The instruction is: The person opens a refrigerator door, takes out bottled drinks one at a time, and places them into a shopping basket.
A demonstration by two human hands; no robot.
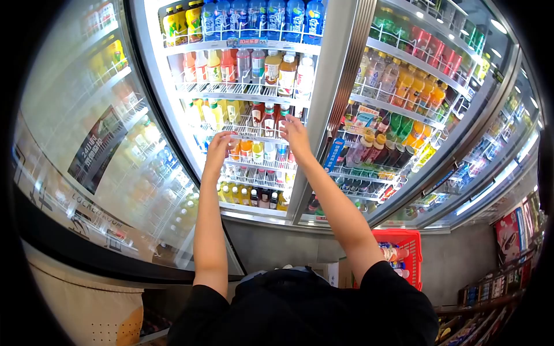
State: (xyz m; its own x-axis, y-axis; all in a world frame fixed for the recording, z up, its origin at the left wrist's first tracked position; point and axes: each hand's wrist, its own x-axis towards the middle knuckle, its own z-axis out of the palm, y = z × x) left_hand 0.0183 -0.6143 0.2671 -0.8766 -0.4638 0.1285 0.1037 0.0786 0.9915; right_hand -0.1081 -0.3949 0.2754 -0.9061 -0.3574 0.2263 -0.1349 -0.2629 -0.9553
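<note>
Both my arms reach into an open drinks cooler. My left hand (219, 151) is at the edge of a middle shelf (245, 137), its fingers curled, close to orange-capped bottles on the shelf below; whether it holds anything is too small to tell. My right hand (295, 137) is raised at the right end of the same shelf, its fingers bent beside a dark red bottle with a green label (283, 117). The fingertips overlap that bottle, and a grip on it cannot be made out. Another dark red bottle (269, 121) stands just left of it.
The open glass door (92, 155) is on the left. Blue bottles (257, 20) fill the top shelf. A closed cooler door (398, 104) is on the right. A red basket (414, 254) with packaged goods sits on the floor (456, 254) at the lower right.
</note>
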